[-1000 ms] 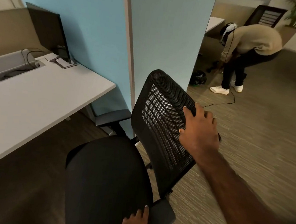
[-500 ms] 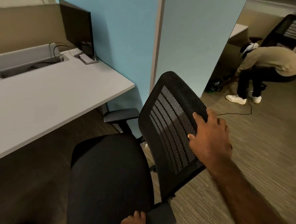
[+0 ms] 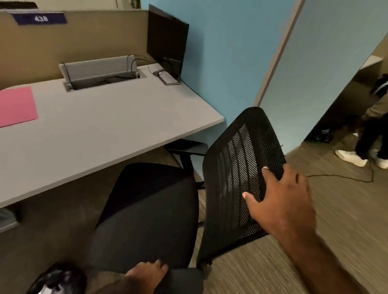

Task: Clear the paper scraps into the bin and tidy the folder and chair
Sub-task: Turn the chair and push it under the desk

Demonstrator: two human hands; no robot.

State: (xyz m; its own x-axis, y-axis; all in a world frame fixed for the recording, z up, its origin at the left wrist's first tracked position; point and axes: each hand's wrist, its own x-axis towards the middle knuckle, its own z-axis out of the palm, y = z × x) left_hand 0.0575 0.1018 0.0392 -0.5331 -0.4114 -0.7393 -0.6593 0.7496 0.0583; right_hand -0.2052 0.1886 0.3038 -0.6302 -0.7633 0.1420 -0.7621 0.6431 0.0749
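- Chair [image 3: 156, 213] is held in two places: the right hand [image 3: 283, 206] is clamped on the outer edge of the mesh backrest [image 3: 239, 173], thumb on the front face and the rest of the hand wrapped behind; the left hand [image 3: 145, 273] rests closed over the near armrest [image 3: 179, 283].
- Just ahead of both grips, the seat points toward the desk [image 3: 97, 135], its front partly under the desk edge, with the backrest angled out into the aisle.
- Judged step: pushing the chair in. The person would do well to push low through the armrest and only steer with the backrest, since a push high on the mesh may tip or swivel the seat.
- Beyond the seat, the far armrest [image 3: 186, 146] sits near the desk corner and could catch; squaring the chair first should clear it.
- Far to the left of the grips, the pink folder [image 3: 7, 108] lies flat on the desk. No scraps or bin show.
- Off to the right, a cable [image 3: 337, 177] runs across the floor, apart from the chair.
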